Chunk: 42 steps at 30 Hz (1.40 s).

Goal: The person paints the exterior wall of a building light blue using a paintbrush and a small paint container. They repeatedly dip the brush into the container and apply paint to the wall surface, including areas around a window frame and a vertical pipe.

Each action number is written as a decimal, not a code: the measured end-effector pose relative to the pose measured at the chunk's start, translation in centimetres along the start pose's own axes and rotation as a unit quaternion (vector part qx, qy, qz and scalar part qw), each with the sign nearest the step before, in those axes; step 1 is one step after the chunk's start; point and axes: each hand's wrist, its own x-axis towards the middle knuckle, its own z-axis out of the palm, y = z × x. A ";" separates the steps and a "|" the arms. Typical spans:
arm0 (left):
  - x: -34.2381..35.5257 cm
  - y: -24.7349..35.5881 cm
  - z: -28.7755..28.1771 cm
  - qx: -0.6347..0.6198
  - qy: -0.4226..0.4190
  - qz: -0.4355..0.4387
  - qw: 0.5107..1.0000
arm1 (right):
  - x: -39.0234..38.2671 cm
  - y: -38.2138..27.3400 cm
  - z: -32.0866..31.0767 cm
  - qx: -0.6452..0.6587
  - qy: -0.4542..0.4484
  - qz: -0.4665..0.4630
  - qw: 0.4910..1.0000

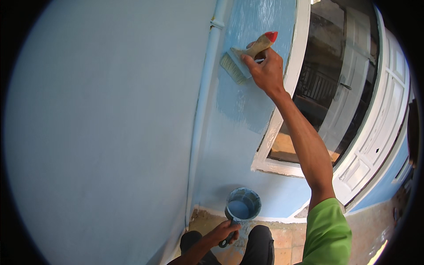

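Note:
My right hand [267, 70] grips a wide paintbrush [254, 49] by its pale wooden handle, which ends in a red tip. The bristles are at the blue wall [247, 104], beside the pipe; whether they press on it I cannot tell. Fresh, darker wet paint shows on the wall around and below the brush. Down low, my left hand [224, 233] is wrapped round the dark handle of a paint pot [244, 204]. Blue paint [238, 210] lies in the pot, and its inner wall is smeared.
A blue-painted pipe [204, 95] runs down the wall corner, left of the brush. To the right stands a white-framed window [289, 86] with dark glass, then a white panelled door [380, 132]. Below are my knees [259, 243] and a tiled floor [282, 238].

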 end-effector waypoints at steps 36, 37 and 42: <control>-0.8 0.4 0.3 -0.018 0.021 0.043 0.999 | 12.2 -1.8 -4.7 -0.189 -0.009 -0.151 0.970; -1.1 0.5 0.4 -0.015 0.039 0.037 0.998 | 12.8 -2.6 -4.7 -0.202 0.002 -0.197 0.959; -0.9 0.6 0.4 -0.022 0.020 0.028 0.999 | 13.6 -0.7 -4.4 -0.347 0.001 -0.371 0.862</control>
